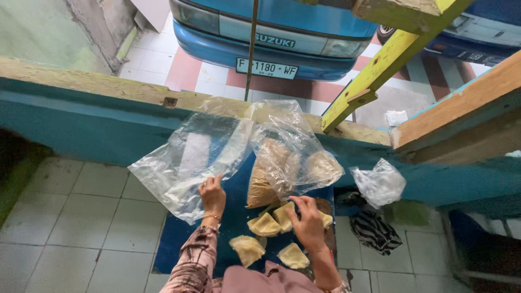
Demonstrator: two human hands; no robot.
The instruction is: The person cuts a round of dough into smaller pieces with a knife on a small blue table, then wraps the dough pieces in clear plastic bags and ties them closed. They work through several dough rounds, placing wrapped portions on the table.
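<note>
Our left hand is pinched shut on the edge of a large, clear, empty plastic bag, lifting it so its mouth stays spread over the blue tabletop. Our right hand closes around pale yellow triangular pastry pieces beside a second clear bag of them. More pieces lie loose, near to hand.

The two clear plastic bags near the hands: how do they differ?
The left bag looks empty and flat, spread wide; the right bag bulges with pale tan contents. The left hand grips the left bag's edge; the right hand lies below the right bag, on yellowish folded pieces. Both are transparent and crinkled.
</note>
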